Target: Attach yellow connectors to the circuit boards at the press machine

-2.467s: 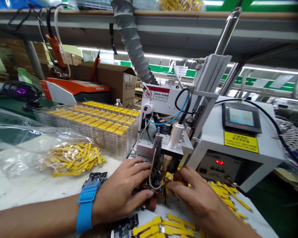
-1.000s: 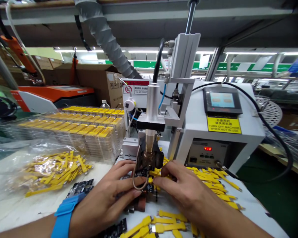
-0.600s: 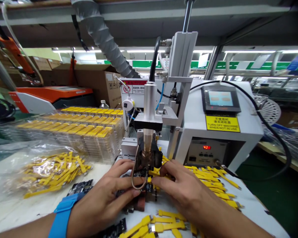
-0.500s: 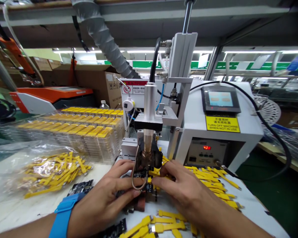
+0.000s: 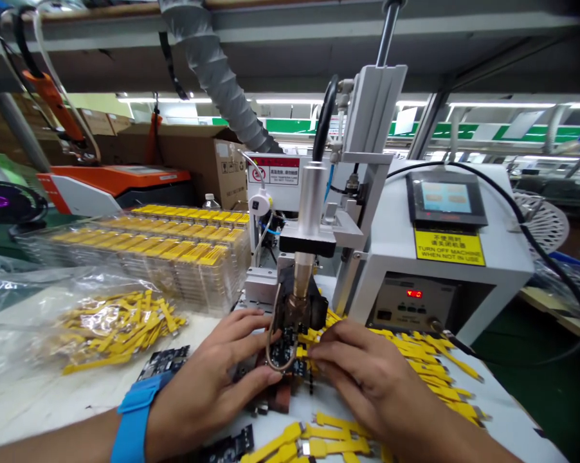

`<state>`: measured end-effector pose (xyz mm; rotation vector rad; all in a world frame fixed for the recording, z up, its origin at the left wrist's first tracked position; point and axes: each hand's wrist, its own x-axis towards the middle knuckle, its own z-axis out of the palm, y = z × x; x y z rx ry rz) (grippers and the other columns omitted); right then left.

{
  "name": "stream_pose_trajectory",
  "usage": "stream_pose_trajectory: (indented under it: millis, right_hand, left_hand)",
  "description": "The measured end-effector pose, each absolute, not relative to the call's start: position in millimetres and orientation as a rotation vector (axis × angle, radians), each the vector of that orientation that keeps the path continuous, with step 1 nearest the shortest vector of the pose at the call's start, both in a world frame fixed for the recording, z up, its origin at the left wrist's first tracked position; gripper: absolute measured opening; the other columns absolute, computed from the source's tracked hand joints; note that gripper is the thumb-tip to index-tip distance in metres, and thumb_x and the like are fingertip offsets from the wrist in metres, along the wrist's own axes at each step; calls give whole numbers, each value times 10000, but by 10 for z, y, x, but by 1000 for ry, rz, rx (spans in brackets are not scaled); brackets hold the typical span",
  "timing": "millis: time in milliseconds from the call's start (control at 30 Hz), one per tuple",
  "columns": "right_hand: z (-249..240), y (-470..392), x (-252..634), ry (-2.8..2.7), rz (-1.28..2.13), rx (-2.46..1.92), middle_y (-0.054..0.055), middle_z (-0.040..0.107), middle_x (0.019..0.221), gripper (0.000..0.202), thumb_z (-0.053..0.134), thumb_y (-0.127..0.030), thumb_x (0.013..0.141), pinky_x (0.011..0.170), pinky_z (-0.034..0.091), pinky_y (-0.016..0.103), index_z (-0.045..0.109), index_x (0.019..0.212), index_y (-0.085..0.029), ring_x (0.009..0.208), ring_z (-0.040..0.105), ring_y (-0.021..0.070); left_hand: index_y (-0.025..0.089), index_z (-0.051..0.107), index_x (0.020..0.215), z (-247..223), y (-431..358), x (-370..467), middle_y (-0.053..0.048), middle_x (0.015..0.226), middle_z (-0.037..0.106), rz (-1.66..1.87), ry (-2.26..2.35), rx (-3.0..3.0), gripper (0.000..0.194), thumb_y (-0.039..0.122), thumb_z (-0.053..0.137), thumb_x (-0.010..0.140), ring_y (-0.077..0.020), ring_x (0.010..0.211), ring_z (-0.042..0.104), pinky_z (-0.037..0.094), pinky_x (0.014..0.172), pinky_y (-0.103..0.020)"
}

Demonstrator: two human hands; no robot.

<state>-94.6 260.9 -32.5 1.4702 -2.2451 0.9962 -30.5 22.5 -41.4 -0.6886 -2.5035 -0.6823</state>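
Note:
My left hand (image 5: 222, 363), with a blue wristband (image 5: 138, 408), has its thumb and index finger spread at the left edge of a black circuit board (image 5: 283, 350). The board lies on a small fixture with a reddish-brown block (image 5: 281, 397), under the tip of the soldering head (image 5: 299, 302). From the right, my right hand (image 5: 362, 366) pinches a short yellow cable (image 5: 301, 353) whose end meets the board. Its fingers hide the rest of that cable. A bent brown tube (image 5: 269, 347) loops in front of the board.
Yellow cables (image 5: 328, 444) lie loose in front, and more (image 5: 435, 366) to the right. A plastic bag (image 5: 121, 328) of them and stacked clear trays (image 5: 193, 276) stand left. Black boards (image 5: 164, 361) lie beside my left wrist. The machine's control box (image 5: 502, 251) rises at right.
My left index finger has drawn back off the board and away from the thumb, showing more of the board. My right hand keeps its pinch. The view has shifted slightly.

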Motion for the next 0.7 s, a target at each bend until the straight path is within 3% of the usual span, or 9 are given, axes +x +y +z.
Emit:
stream_pose_trajectory:
  millis: [200, 400, 700]
  right_hand:
    - [-309, 2580, -936, -2276, 1134, 1440, 50, 652, 876, 204, 491, -112, 895, 727, 515, 262, 682, 953, -153, 807, 610, 131]
    - [-307, 2593, -937, -2219, 1075, 1492, 70, 631, 875, 203, 477, -87, 889, 687, 506, 258, 668, 946, -127, 798, 597, 136]
    - [-336, 2591, -952, -2226, 1043, 1512, 71, 622, 874, 213, 471, -64, 883, 674, 492, 253, 664, 953, -123, 788, 589, 134]
  left_hand:
    - [304, 532, 1279, -390, 242, -279, -20, 1308, 518, -699, -2518, -695, 354, 307, 560, 926, -219, 1232, 440, 405, 1032, -393]
    - [268, 544, 1273, -378, 241, -306, -50, 1306, 517, -692, -2534, -721, 342, 295, 545, 933, -240, 1238, 433, 382, 1039, -419]
    - [283, 531, 1250, -376, 238, -299, -8, 1299, 517, -695, -2533, -746, 311, 289, 551, 940, -209, 1247, 411, 362, 1042, -380]
